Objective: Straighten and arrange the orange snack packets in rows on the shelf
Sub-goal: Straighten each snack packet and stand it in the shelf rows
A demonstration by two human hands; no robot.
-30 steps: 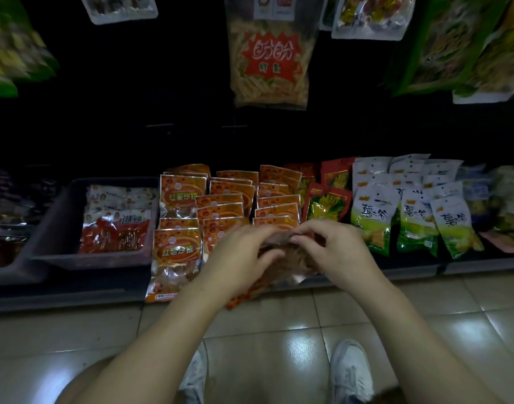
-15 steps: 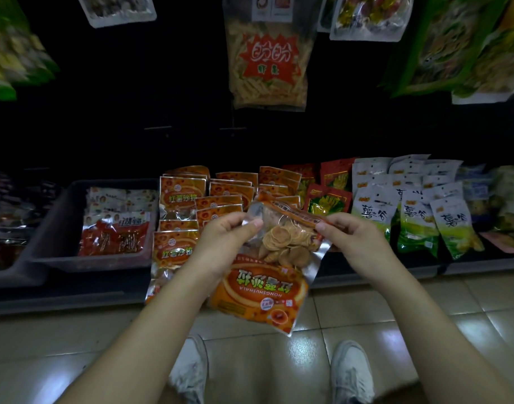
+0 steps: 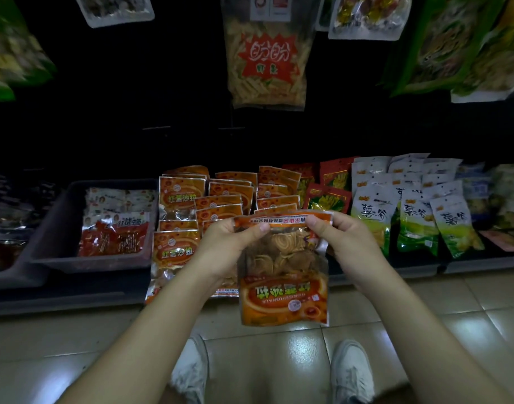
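Observation:
One orange snack packet (image 3: 283, 295) hangs upside down in front of the low shelf (image 3: 75, 298), its clear window showing round crisps. My left hand (image 3: 229, 246) pinches its upper left corner and my right hand (image 3: 343, 243) pinches its upper right corner. Behind it, several more orange packets (image 3: 181, 193) stand in rough overlapping rows on the shelf. One orange packet (image 3: 174, 249) at the front left leans over the shelf edge.
A grey bin (image 3: 57, 228) with red and white packets sits left of the orange rows. Red packets (image 3: 327, 199) and white-green packets (image 3: 372, 217) stand to the right. Large bags (image 3: 267, 53) hang above. Tiled floor and my white shoes (image 3: 352, 371) lie below.
The packet was bunched flat between both hands, then swung down. It now hangs straight and upside down, held higher by its two top corners, turned squarer to me.

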